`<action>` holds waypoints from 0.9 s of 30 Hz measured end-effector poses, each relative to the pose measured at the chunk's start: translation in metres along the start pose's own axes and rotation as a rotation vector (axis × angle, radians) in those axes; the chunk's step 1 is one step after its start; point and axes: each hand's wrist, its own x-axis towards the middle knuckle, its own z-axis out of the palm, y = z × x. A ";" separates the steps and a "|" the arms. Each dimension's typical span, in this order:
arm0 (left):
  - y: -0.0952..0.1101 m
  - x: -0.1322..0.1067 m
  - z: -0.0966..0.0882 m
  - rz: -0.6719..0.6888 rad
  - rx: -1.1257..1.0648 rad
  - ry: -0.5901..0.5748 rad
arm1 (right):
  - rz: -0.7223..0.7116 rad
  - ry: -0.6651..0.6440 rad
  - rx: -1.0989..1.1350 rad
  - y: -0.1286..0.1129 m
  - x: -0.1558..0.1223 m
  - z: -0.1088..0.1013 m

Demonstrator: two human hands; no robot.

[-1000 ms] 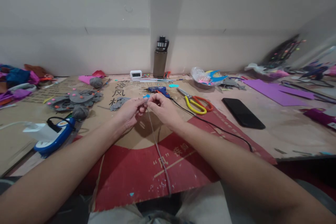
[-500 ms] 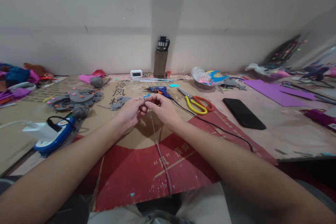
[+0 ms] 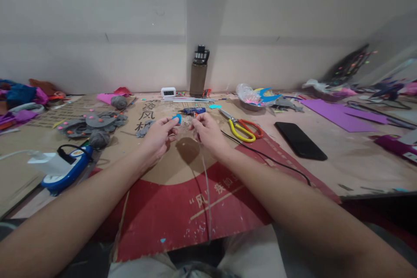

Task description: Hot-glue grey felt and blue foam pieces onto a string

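Observation:
My left hand [image 3: 163, 135] pinches a small blue piece [image 3: 177, 118], possibly felt or foam, between thumb and fingertips. Slightly apart from it, my right hand [image 3: 203, 129] is closed on a thin grey yarn [image 3: 207, 200], which hangs down over the red part of the cardboard [image 3: 150, 213]. Just beyond my hands lies a blue glue gun [image 3: 194, 111], its black cable running right beneath my right arm. Scissors [image 3: 243, 127] with one yellow and one orange handle rest to the right. A light blue scrap [image 3: 215, 106] sits near their tips.
At left are a blue power strip [image 3: 67, 169], grey yarn balls [image 3: 99, 138] and grey felt shapes with pins [image 3: 94, 122]. A bottle [image 3: 198, 74] and white clock [image 3: 168, 92] stand by the wall. At right lie a phone [image 3: 299, 140], purple sheets [image 3: 335, 115] and a bowl [image 3: 254, 105].
My hands were together at the blue piece and have moved apart. The blue piece stays in my left hand, while the yarn has shifted slightly right with my right hand.

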 end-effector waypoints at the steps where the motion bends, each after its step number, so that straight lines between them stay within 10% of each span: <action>1: 0.001 0.000 -0.001 0.013 -0.012 -0.021 | 0.020 -0.008 -0.026 0.001 0.001 -0.001; 10: -0.002 -0.002 -0.002 -0.069 0.005 -0.277 | -0.119 -0.098 -0.136 0.003 -0.003 -0.003; 27: -0.001 0.008 -0.011 0.066 0.106 -0.098 | -0.202 -0.114 -0.166 0.001 -0.008 0.001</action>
